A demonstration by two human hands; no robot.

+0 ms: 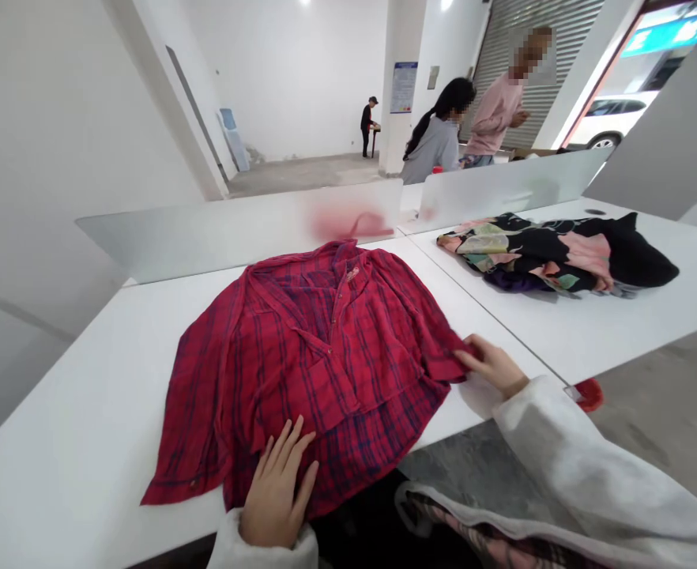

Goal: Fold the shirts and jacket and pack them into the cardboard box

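Observation:
A red and navy plaid shirt [307,363] lies spread front up on the white table, its collar toward the far divider and its hem toward me. Several buttons run down the front, and the collar area gapes to show the inside. My left hand [280,482] rests flat on the lower front near the hem, fingers spread. At the cuff of the sleeve on the right, my right hand [491,363] pinches the fabric between thumb and fingers. The other sleeve stretches down along the left side of the shirt.
A frosted divider [247,225] stands along the table's far edge. On the adjoining right table [609,348] lies a heap of dark floral clothing [550,249]. Something red [589,393] hangs at the near edge by the seam. Two people stand beyond the divider, another farther back.

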